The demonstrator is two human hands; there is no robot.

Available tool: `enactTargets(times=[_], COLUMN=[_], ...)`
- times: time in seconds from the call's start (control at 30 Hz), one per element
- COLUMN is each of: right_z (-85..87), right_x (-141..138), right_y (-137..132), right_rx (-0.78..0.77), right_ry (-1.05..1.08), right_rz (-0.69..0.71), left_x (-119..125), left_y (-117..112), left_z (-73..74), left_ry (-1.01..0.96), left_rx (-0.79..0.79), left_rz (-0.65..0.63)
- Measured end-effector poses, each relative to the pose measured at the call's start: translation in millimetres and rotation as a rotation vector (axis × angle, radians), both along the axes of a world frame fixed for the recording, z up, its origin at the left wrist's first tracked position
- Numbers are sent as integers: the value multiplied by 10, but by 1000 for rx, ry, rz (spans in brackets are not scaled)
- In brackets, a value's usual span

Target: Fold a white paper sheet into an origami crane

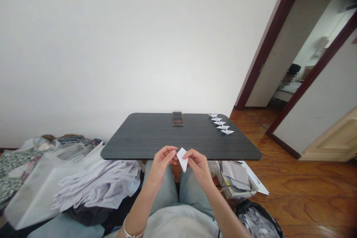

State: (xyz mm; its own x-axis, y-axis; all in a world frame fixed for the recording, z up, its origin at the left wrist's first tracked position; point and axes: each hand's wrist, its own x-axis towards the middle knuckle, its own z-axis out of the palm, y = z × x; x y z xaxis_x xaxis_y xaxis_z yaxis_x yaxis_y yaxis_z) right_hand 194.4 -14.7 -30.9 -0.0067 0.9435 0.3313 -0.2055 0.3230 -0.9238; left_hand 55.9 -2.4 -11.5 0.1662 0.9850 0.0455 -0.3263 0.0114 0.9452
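Folded white paper (pixel 182 159), one kite-shaped piece, held at the near edge of one dark table (pixel 156 134), above two denim-clad legs (pixel 161 189). The right hand (pixel 197 163) pinches it, thumb flat on the upper face. The left hand (pixel 165 158) has its fingers curled, thumb close to the forefinger, at the paper's left corner; whether they grip it cannot be told. One bracelet (pixel 124 227) encircles the left wrist. Five white paper cranes (pixel 219 123) form a slanting row at the table's far right; one dark rectangular device (pixel 177 119) lies at the far middle, its display blurred and unreadable. Below right: one white box (pixel 232 194) and one black bag (pixel 243 204).
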Motion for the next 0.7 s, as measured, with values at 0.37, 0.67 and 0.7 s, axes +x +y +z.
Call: enactTargets(times=[0.37,0.67,0.7], right_z=[50,23,23], right_x=[37,46,50], right_y=[-10,73,71], right_rx=[-79,-110,-111], right_ry=[38,-28,-32], right_rz=[-97,-55,-60], left_x=[-37,-36,-37], left_y=[1,-70,-66], left_z=[4,54,49], left_ry=[445,587,552], left_rx=[264,428,408], left_rz=[141,210,200])
